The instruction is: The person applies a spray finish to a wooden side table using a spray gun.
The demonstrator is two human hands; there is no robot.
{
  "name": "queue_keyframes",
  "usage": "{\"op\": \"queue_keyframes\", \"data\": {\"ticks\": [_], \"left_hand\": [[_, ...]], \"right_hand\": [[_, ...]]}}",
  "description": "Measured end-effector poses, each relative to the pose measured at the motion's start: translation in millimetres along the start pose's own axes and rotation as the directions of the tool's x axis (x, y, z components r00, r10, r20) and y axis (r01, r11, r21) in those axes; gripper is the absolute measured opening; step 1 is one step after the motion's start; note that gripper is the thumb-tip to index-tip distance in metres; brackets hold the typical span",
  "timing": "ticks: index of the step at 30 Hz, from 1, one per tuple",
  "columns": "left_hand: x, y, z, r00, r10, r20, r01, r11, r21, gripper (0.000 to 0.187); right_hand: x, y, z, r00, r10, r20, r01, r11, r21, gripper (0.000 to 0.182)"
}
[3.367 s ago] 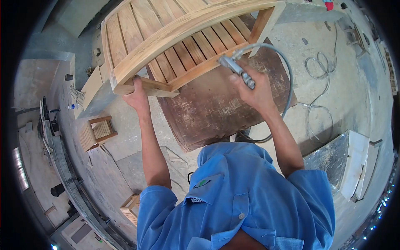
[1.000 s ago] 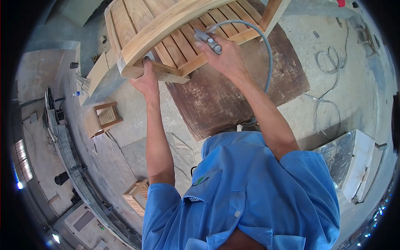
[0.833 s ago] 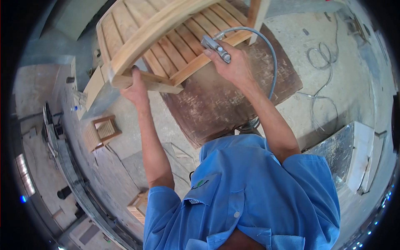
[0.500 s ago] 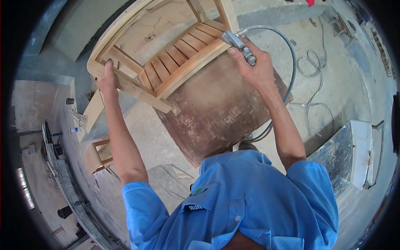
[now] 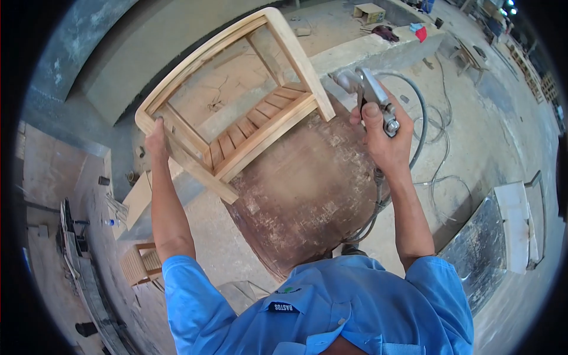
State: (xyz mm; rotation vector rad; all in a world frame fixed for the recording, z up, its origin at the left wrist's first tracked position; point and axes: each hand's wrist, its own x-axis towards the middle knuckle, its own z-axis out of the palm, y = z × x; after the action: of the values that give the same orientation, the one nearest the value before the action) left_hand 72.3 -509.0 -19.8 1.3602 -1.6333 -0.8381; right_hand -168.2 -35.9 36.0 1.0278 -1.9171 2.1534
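My left hand (image 5: pixel 157 142) is closed around the side rail of a pale wooden chair frame (image 5: pixel 266 142) with a slatted seat. The chair is tilted, its near parts over a worn brown work surface (image 5: pixel 302 189). In my right hand (image 5: pixel 390 142) is a metal spray gun (image 5: pixel 374 92), held to the right of the chair and apart from it. A dark air hose (image 5: pixel 423 112) loops down from the gun side toward the floor by my feet.
A low concrete ledge (image 5: pixel 378 56) runs behind, with cloths and a cardboard box (image 5: pixel 369 13) near it. Loose hose (image 5: pixel 441 160) lies on the floor at right, beside a metal-topped box (image 5: pixel 476 236). A small slatted wooden piece (image 5: pixel 141 263) stands at left.
The chair has shifted lower in view and its far frame now shows more fully. My right hand with the spray gun has moved away from the chair's front rail, to the right.
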Motion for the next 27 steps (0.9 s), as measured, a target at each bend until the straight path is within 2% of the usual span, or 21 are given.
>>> {"op": "queue_keyframes", "data": {"ticks": [2, 6, 7, 11, 13, 14, 16, 17, 19, 20, 22, 24, 25, 26, 27], "left_hand": [[5.5, -0.8, 1.9, 0.998, -0.056, -0.023, 0.056, 0.998, 0.040, 0.075], [41.9, -29.5, 9.5, 0.999, -0.044, 0.014, 0.046, 0.993, -0.106, 0.075], [41.0, -25.6, 10.8, 0.998, -0.065, -0.005, 0.064, 0.995, -0.075, 0.073], [36.1, -25.2, 13.6, 0.998, -0.054, 0.017, 0.055, 0.998, -0.043, 0.070], [37.2, -36.9, 15.5, 0.998, 0.063, 0.015, -0.065, 0.992, 0.107, 0.069], [37.2, -38.8, 15.6, 0.997, 0.076, 0.021, -0.078, 0.990, 0.120, 0.069], [33.2, -32.1, 17.4, 0.999, 0.003, 0.043, -0.006, 0.997, 0.082, 0.068], [32.6, -27.1, 18.4, 0.999, 0.021, 0.049, -0.026, 0.995, 0.100, 0.068], [33.0, -21.6, 14.7, 0.977, -0.191, 0.097, 0.187, 0.981, 0.054, 0.071], [33.7, -19.8, 12.5, 0.980, -0.170, 0.105, 0.161, 0.983, 0.085, 0.071], [36.9, -18.2, 8.7, 0.957, -0.233, 0.172, 0.220, 0.971, 0.094, 0.077], [33.9, -6.8, 7.8, 0.932, -0.326, 0.156, 0.293, 0.935, 0.202, 0.083], [41.1, -9.0, 5.6, 0.928, -0.334, 0.166, 0.296, 0.930, 0.217, 0.084], [50.0, -14.4, 3.7, 0.923, -0.344, 0.174, 0.301, 0.925, 0.233, 0.085], [53.0, -14.2, 3.0, 0.929, -0.324, 0.180, 0.273, 0.926, 0.260, 0.085]], "right_hand": [[7.0, -9.0, -4.4, 1.000, -0.014, 0.013, 0.013, 0.999, 0.048, 0.055], [-8.9, 1.7, -26.4, 0.994, 0.109, 0.013, -0.108, 0.994, -0.029, 0.047], [-19.0, 10.6, -30.0, 0.989, 0.140, -0.045, -0.138, 0.990, 0.039, 0.047], [-75.7, 51.7, -61.5, 0.957, 0.278, -0.081, -0.279, 0.960, -0.004, 0.046], [-106.0, 70.0, -76.9, 0.886, 0.446, -0.129, -0.460, 0.881, -0.110, 0.045], [-121.9, 86.0, -83.2, 0.880, 0.455, -0.137, -0.469, 0.878, -0.096, 0.045], [-142.1, 103.3, -84.6, 0.866, 0.444, -0.228, -0.484, 0.859, -0.165, 0.047], [-153.8, 108.3, -89.5, 0.841, 0.504, -0.198, -0.527, 0.845, -0.091, 0.048], [-162.9, 111.0, -85.1, 0.831, 0.525, -0.183, -0.533, 0.846, 0.005, 0.049], [-167.8, 113.6, -82.8, 0.835, 0.524, -0.168, -0.519, 0.851, 0.078, 0.049], [-170.3, 121.0, -74.1, 0.822, 0.547, -0.158, -0.516, 0.833, 0.202, 0.046], [-169.8, 136.5, -63.2, 0.807, 0.581, -0.101, -0.505, 0.769, 0.391, 0.040], [-167.7, 146.6, -59.5, 0.756, 0.651, -0.068, -0.575, 0.710, 0.407, 0.035], [-164.3, 156.3, -54.0, 0.741, 0.666, -0.085, -0.573, 0.694, 0.435, 0.035], [-159.4, 165.6, -46.9, 0.781, 0.616, -0.102, -0.529, 0.740, 0.416, 0.038]]}}
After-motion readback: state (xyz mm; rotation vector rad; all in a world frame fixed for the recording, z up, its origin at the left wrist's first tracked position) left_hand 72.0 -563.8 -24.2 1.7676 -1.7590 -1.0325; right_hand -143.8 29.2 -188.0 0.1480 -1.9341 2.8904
